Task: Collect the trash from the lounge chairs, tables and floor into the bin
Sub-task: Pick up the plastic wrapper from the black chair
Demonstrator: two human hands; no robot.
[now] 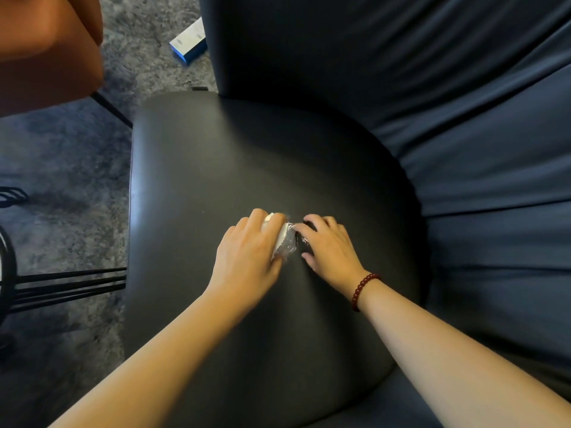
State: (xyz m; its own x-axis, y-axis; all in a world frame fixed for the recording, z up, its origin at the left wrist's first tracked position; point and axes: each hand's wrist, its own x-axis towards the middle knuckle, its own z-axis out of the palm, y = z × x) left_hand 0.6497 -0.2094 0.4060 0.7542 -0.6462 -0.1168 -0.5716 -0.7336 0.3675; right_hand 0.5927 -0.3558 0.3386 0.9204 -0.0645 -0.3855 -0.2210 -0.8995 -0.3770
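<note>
Lounge chair seat [216, 168]: two hands, two trash pieces
One white wad [279, 239] gripped by fingers of left hand [247, 253]; one clear wrapper [289, 248] touching it, pinched by fingers of right hand [332, 247]; one box [188, 41] on carpet [77, 168].

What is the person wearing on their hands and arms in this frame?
No sleeves or gloves show: the left hand and the right hand are bare, and so are both arms as far as the edge of the frame. The right wrist carries a dark red beaded bracelet of round beads. The left wrist has nothing on it. No rings or watch are visible.
</note>
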